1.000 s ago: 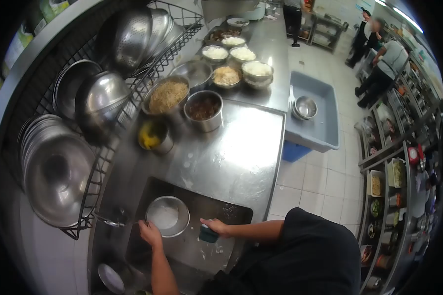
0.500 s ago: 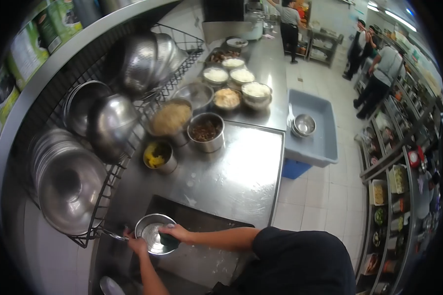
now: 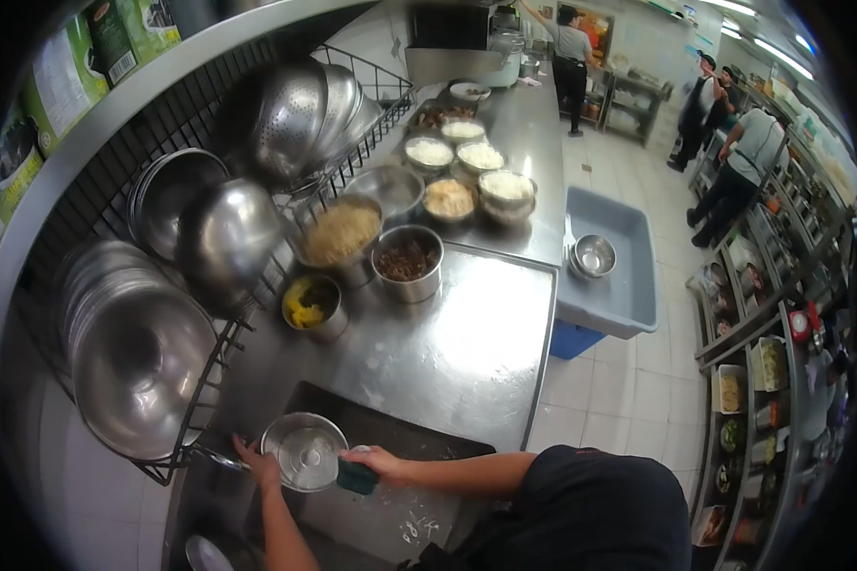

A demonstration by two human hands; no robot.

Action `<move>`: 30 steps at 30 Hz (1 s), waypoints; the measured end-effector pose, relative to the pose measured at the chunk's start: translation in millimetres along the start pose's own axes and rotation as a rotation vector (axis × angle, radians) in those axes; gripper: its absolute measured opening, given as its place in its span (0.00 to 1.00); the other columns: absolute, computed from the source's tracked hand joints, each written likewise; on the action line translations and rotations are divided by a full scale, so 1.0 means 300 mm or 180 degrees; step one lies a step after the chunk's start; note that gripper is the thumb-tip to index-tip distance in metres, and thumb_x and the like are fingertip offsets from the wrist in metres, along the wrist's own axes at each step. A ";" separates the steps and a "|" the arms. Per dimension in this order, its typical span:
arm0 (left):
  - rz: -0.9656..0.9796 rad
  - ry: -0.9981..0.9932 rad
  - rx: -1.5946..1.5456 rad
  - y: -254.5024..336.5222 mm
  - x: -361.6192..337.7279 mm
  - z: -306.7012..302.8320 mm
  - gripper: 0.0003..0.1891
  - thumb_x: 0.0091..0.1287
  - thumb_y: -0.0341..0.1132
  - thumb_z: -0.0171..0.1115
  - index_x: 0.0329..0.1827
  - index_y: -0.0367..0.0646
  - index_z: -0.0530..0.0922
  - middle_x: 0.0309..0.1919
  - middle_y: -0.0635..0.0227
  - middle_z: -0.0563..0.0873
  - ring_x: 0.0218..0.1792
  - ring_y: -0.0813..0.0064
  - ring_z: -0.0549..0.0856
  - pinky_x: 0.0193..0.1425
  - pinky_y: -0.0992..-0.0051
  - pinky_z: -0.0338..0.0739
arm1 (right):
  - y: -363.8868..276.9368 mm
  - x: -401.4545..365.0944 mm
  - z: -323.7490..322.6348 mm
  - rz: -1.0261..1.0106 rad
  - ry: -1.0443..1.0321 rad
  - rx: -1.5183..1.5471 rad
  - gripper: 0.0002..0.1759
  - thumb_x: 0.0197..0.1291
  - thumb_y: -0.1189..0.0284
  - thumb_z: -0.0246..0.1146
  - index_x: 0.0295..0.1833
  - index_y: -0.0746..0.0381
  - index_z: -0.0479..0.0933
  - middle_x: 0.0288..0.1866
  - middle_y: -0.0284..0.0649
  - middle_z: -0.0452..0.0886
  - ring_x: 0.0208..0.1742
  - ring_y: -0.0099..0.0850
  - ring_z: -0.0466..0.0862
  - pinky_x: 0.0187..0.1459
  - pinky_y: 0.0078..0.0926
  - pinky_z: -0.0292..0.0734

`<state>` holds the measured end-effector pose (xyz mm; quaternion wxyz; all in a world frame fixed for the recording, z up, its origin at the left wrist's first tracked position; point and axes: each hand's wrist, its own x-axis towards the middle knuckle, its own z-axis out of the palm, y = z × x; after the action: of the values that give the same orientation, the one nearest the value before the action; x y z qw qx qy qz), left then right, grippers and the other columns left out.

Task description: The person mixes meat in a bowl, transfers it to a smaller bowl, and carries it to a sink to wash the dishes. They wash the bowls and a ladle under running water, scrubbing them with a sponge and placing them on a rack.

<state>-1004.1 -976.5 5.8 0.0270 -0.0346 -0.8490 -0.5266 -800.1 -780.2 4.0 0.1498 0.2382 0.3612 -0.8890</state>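
Observation:
A round stainless steel bowl [image 3: 307, 451] is tilted over the sink [image 3: 428, 430], its inside facing me. My left hand [image 3: 258, 464] grips the bowl by its left side, close to a metal tap [image 3: 221, 459]. At the right side of the bowl, my right hand [image 3: 381, 463] is closed around a dark green scouring pad [image 3: 357, 478]. The pad is at the outside of the rim. White suds [image 3: 417, 526] lie in the sink below my right forearm.
Behind the sink stand a pot of yellow food [image 3: 309, 303], a pot of dark brown food [image 3: 408, 265] and several bowls of white food [image 3: 508, 186]. A wire rack [image 3: 221, 357] with steel bowls borders the left. A grey tub [image 3: 611, 303] stands right; people work farther back.
My right hand has moved the scouring pad from inside the bowl to the right, out past its rim. My left hand still holds the bowl.

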 end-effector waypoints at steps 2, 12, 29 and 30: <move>-0.0487 -0.0226 -0.0165 -0.038 -0.006 -0.025 0.50 0.50 0.13 0.51 0.80 0.53 0.49 0.54 0.51 0.81 0.58 0.58 0.80 0.63 0.64 0.72 | 0.010 -0.044 -0.024 0.0054 0.0144 0.0018 0.19 0.65 0.50 0.64 0.47 0.55 0.79 0.40 0.30 0.81 0.40 0.23 0.81 0.41 0.28 0.78; 0.0154 -0.0377 0.0699 -0.071 0.017 -0.084 0.46 0.51 0.14 0.52 0.78 0.48 0.53 0.61 0.51 0.76 0.62 0.59 0.78 0.65 0.65 0.70 | 0.023 -0.059 -0.019 -0.0017 -0.0078 0.0162 0.25 0.64 0.48 0.64 0.53 0.58 0.78 0.44 0.34 0.82 0.44 0.27 0.83 0.43 0.33 0.81; 0.0691 0.0175 0.1520 0.083 -0.264 0.074 0.06 0.52 0.26 0.57 0.33 0.35 0.79 0.33 0.52 0.83 0.37 0.49 0.83 0.43 0.59 0.75 | 0.295 0.247 0.122 -0.1110 0.0370 -0.2413 0.23 0.65 0.58 0.60 0.57 0.64 0.77 0.52 0.56 0.82 0.54 0.55 0.81 0.51 0.40 0.76; 0.0613 0.0180 0.1565 0.103 -0.283 0.053 0.06 0.52 0.26 0.57 0.33 0.35 0.79 0.33 0.52 0.83 0.37 0.49 0.83 0.43 0.59 0.75 | 0.259 0.220 0.140 -0.0799 -0.0194 -0.3678 0.22 0.65 0.58 0.59 0.56 0.63 0.78 0.52 0.55 0.82 0.54 0.54 0.81 0.52 0.41 0.76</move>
<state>-917.0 -951.1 19.4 0.1083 -0.0929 -0.9431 -0.3003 -834.8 -870.2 -49.2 0.1593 0.0479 0.8077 -0.5656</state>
